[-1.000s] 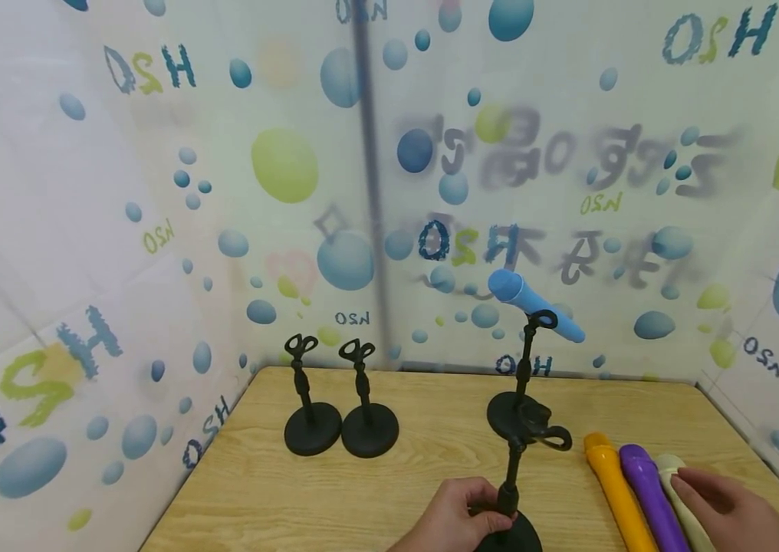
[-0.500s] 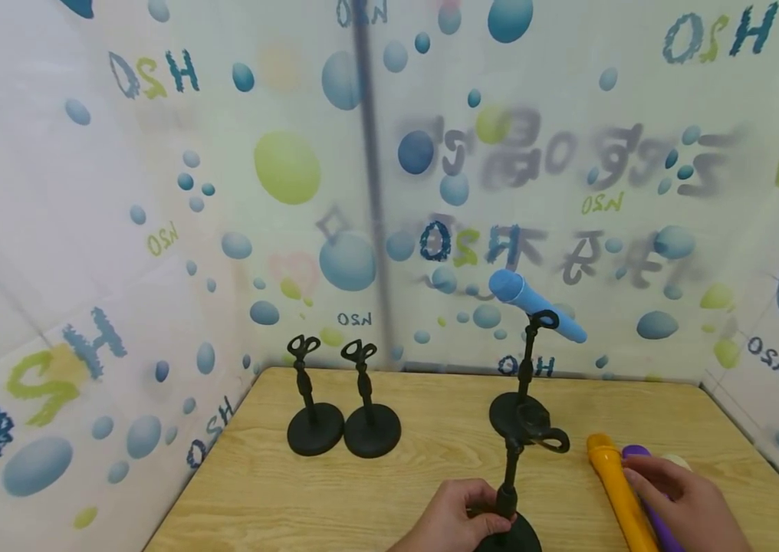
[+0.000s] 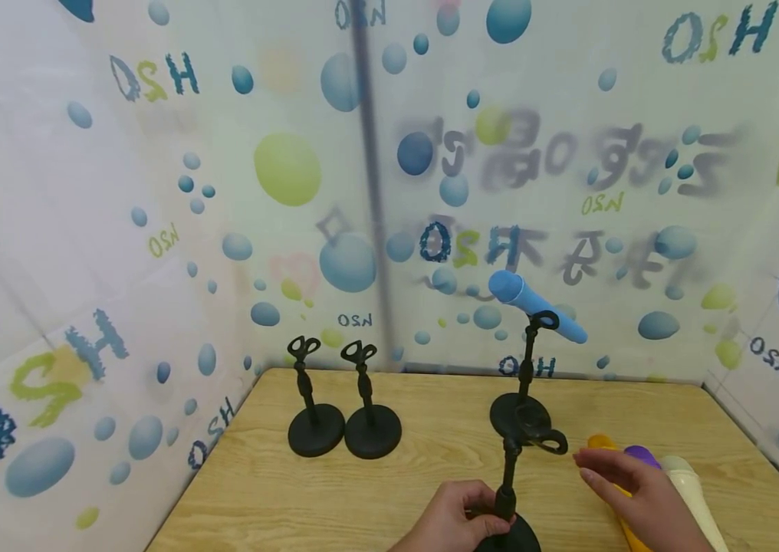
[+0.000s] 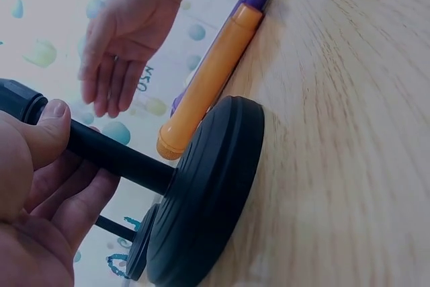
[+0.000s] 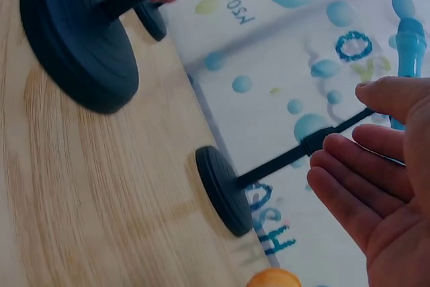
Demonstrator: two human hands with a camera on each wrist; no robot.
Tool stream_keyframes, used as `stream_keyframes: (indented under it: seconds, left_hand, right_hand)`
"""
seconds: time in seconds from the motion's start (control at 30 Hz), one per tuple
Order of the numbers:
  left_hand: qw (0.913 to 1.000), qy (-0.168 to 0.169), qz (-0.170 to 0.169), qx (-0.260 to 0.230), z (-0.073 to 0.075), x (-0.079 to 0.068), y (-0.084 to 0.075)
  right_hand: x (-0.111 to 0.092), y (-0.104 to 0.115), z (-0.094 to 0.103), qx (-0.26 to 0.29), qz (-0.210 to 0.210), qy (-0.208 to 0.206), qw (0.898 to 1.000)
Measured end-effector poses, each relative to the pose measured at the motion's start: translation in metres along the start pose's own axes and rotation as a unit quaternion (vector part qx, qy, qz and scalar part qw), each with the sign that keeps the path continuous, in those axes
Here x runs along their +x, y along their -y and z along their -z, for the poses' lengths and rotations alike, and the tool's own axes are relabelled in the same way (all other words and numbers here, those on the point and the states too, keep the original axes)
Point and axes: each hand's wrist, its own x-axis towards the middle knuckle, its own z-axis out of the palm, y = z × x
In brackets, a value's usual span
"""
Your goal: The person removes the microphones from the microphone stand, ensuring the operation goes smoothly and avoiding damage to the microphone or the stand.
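Observation:
My left hand (image 3: 455,517) holds a black desktop microphone stand (image 3: 509,475) by its pole, thumb on one side and fingers on the other. The stand's clip is vacant, and its round base (image 4: 215,193) stands close over the wood. Beside the stand, my right hand (image 3: 645,498) hovers with relaxed fingers and nothing in them. It partly covers an orange microphone (image 3: 603,442) and a purple microphone (image 3: 641,455) in the head view. To its right lies a cream microphone (image 3: 690,487). In the left wrist view the orange microphone (image 4: 215,78) lies along the table, heads side by side.
Behind the held stand, another stand (image 3: 527,368) carries a tilted blue microphone (image 3: 541,307). Two more stands with vacant clips, one (image 3: 316,431) left of the other (image 3: 373,432), are at the table's back left. A patterned curtain (image 3: 279,253) hangs behind the table (image 3: 279,506).
My right hand has moved left from over the cream microphone, past the purple one, to near the orange microphone and the held stand. My left hand stays on the pole.

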Motion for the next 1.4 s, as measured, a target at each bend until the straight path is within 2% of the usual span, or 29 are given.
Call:
stream_keyframes:
  seconds: [0.17,0.3,0.37,0.5,0.67,0.77,0.9,1.23,1.4]
  left_hand:
    - [1.0000,-0.002,0.002,-0.001,-0.001,-0.003,0.001]
    - [1.0000,0.001,0.000,0.000,-0.002,-0.004,0.001]
    - [1.0000,0.003,-0.001,0.000,-0.003,-0.005,0.001]
    - [1.0000,0.003,0.002,-0.001,-0.003,-0.006,0.003]
    - [0.9999,-0.001,0.013,-0.006,-0.004,-0.009,0.004]
    - [0.9998,-0.006,0.019,-0.009,-0.005,-0.010,0.005]
    - [0.9998,-0.009,0.016,-0.011,-0.007,-0.010,0.005]
    - [0.9996,-0.016,-0.019,0.017,-0.005,-0.009,0.001]
    - [0.9972,-0.022,-0.048,0.052,-0.001,-0.007,-0.003]
  right_hand:
    - [-0.003,0.010,-0.011,0.021,0.020,0.024,0.999]
    - [-0.007,0.021,-0.018,0.050,0.018,0.062,0.997]
    - [-0.008,0.025,-0.021,0.061,0.035,0.078,0.994]
    - [-0.011,0.032,-0.028,0.071,0.073,0.091,0.991]
    - [-0.012,0.038,-0.037,0.093,0.073,0.103,0.988]
    - [-0.013,0.040,-0.041,0.104,0.092,0.119,0.983]
    - [-0.014,0.042,-0.046,0.107,0.108,0.127,0.980]
    - [-0.016,0.054,-0.054,0.103,0.143,0.104,0.979]
    - [-0.015,0.059,-0.057,0.110,0.146,0.106,0.977]
